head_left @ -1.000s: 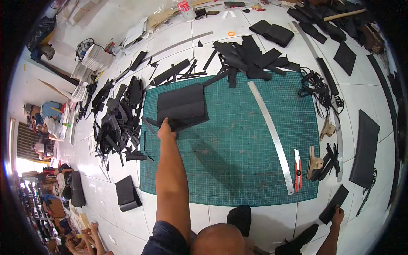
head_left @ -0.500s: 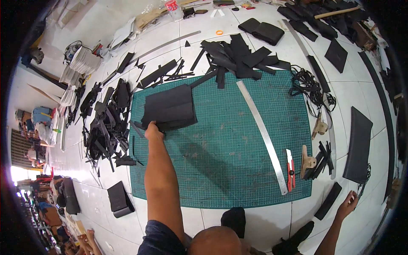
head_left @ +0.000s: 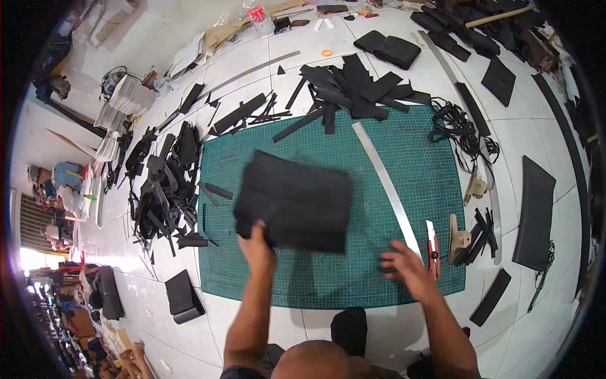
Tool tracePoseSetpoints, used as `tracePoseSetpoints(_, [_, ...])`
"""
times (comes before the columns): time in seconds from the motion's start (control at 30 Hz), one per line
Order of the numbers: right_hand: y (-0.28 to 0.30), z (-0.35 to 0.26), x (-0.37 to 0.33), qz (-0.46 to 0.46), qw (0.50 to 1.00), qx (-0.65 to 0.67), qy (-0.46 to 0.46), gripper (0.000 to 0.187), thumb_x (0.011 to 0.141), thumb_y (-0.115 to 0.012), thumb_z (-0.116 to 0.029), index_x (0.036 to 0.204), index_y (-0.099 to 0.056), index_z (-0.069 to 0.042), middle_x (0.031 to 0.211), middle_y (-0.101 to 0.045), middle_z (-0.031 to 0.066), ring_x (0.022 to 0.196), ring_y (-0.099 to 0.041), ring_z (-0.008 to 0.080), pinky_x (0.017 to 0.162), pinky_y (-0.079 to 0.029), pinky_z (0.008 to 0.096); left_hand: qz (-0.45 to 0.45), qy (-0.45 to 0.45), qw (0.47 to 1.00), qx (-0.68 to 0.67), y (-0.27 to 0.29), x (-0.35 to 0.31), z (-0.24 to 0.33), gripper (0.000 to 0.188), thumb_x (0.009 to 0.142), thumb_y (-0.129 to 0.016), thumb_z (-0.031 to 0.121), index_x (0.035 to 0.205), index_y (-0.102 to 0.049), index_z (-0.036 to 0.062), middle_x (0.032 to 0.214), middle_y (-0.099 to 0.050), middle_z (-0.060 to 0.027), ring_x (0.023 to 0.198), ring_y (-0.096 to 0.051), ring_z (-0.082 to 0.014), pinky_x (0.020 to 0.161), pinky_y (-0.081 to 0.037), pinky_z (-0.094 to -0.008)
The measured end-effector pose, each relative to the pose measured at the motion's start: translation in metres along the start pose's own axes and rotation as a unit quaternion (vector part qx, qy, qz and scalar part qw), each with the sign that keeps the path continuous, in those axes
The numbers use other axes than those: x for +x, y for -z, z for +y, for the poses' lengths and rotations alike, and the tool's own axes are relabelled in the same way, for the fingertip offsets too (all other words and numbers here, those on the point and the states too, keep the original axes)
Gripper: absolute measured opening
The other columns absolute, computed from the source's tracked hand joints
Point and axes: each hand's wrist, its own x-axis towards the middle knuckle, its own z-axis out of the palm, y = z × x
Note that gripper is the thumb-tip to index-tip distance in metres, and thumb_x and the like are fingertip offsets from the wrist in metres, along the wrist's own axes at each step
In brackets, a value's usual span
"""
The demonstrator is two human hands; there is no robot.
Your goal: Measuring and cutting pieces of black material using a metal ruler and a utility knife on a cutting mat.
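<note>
My left hand (head_left: 257, 249) is closed on the lower left corner of a stack of black sheets (head_left: 295, 201), thumb on top. Slightly smeared by motion, the stack is tilted above a green cutting mat (head_left: 303, 278) with a fine grid. Over the mat's lower right part is my right hand (head_left: 407, 271), fingers spread and holding nothing. Close by it lie a long steel ruler (head_left: 385, 174) and a red utility knife (head_left: 433, 249) with its blade out. Part of the ruler's near end is hidden behind that hand.
Black offcuts (head_left: 353, 85) are heaped beyond the mat, and a tangled heap of black strips (head_left: 161, 189) lies left of it. At the right are bulldog clips (head_left: 461, 240), black cords (head_left: 456, 129) and a black panel (head_left: 534, 211). Another person's hands (head_left: 134, 360) show at lower left.
My left hand has brought the black stack off the mat's upper left, nearer and to the right. My right hand has come from the floor at far right to above the mat.
</note>
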Motion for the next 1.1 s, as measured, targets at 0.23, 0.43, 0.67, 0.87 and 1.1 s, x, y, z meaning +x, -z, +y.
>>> tracePoseSetpoints(0.23, [-0.032, 0.053, 0.036, 0.094, 0.982, 0.091, -0.139, 0.066, 0.089, -0.069, -0.026, 0.142, -0.037, -0.002, 0.133, -0.053, 0.0179, 0.119, -0.055, 0.0309, 0.102, -0.043, 0.0445, 0.018, 0.21, 0.977, -0.024, 0.028, -0.137, -0.07, 0.053, 0.084, -0.066, 0.009, 0.132, -0.046, -0.0022, 0.127, -0.055, -0.0158, 0.116, -0.053, -0.0284, 0.102, -0.04, -0.0394])
tracePoseSetpoints(0.43, [0.018, 0.072, 0.045, 0.043, 0.998, -0.049, -0.007, 0.063, 0.086, -0.072, -0.023, 0.137, -0.043, 0.002, 0.132, -0.055, 0.0197, 0.119, -0.055, 0.0313, 0.103, -0.043, 0.041, -0.123, 0.459, 0.88, -0.019, 0.061, -0.086, -0.039, 0.05, 0.092, -0.061, 0.03, 0.129, -0.052, -0.0014, 0.131, -0.055, -0.0177, 0.116, -0.054, -0.0288, 0.097, -0.042, -0.0395])
tracePoseSetpoints(0.67, [0.002, 0.044, 0.035, 0.03, 0.989, -0.142, -0.032, 0.059, 0.084, -0.075, -0.023, 0.13, -0.048, 0.002, 0.123, -0.06, 0.0177, 0.111, -0.06, 0.0277, 0.097, -0.047, 0.0375, -0.241, 0.28, 0.849, 0.378, 0.043, -0.073, -0.062, 0.058, 0.092, -0.059, 0.047, 0.118, -0.055, -0.0055, 0.116, -0.063, -0.0248, 0.104, -0.062, -0.0371, 0.083, -0.048, -0.0434])
tracePoseSetpoints(0.87, [-0.013, 0.05, 0.028, 0.122, 0.946, -0.286, 0.093, 0.053, 0.086, -0.069, -0.024, 0.127, -0.049, 0.004, 0.116, -0.062, 0.0207, 0.108, -0.06, 0.0317, 0.095, -0.046, 0.0398, -0.223, 0.038, 0.85, 0.475, 0.028, -0.118, -0.063, 0.046, 0.095, -0.057, 0.037, 0.112, -0.049, -0.0044, 0.099, -0.059, -0.0342, 0.095, -0.059, -0.0513, 0.08, -0.046, -0.0488])
tracePoseSetpoints(1.1, [-0.024, 0.032, 0.01, 0.153, 0.921, -0.252, 0.254, 0.063, 0.095, -0.061, -0.033, 0.137, -0.038, 0.009, 0.126, -0.055, 0.0239, 0.122, -0.052, 0.0327, 0.107, -0.037, 0.0406, -0.193, -0.044, 0.958, 0.208, -0.008, -0.113, -0.045, 0.034, 0.092, -0.062, 0.011, 0.121, -0.048, -0.0005, 0.113, -0.061, -0.0179, 0.105, -0.06, -0.0251, 0.089, -0.048, -0.0346])
